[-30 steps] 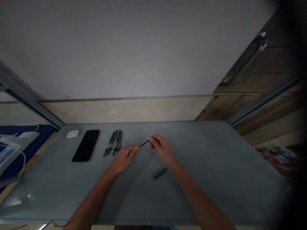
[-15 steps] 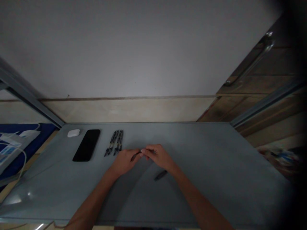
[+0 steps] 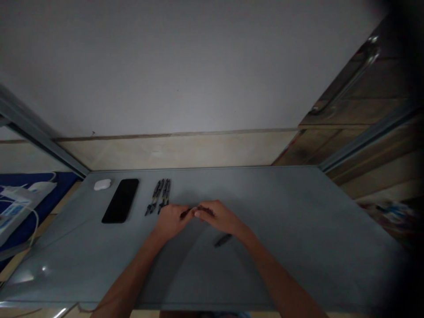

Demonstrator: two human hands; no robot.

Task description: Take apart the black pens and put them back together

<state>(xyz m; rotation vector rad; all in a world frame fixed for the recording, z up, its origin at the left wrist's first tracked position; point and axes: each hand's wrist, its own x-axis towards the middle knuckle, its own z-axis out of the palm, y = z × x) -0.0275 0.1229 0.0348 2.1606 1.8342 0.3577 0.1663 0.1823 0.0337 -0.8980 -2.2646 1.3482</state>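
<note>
My left hand [image 3: 174, 220] and my right hand [image 3: 217, 216] meet at the fingertips above the middle of the table. Both are closed in a pinch around a thin dark piece [image 3: 185, 213], which looks like part of a pen; fingers cover most of it. Below my right wrist, a short black pen piece [image 3: 222, 240] lies on the table. Just left of my left hand are several dark pens [image 3: 159, 196], laid side by side in two slanting groups, with their near ends close to my knuckles.
A black phone [image 3: 121, 201] lies flat on the grey table [image 3: 298, 247], left of the pens. Behind it sits a white earbud case [image 3: 102, 184]. Metal posts rise at both far corners, and a pale wall [image 3: 185, 150] closes the back. A power strip [image 3: 20, 205] is beyond the left edge.
My fingers have shifted slightly around the dark piece, with the right fingers curling closer over it. The view has tilted a little. Things on the table have stayed put.
</note>
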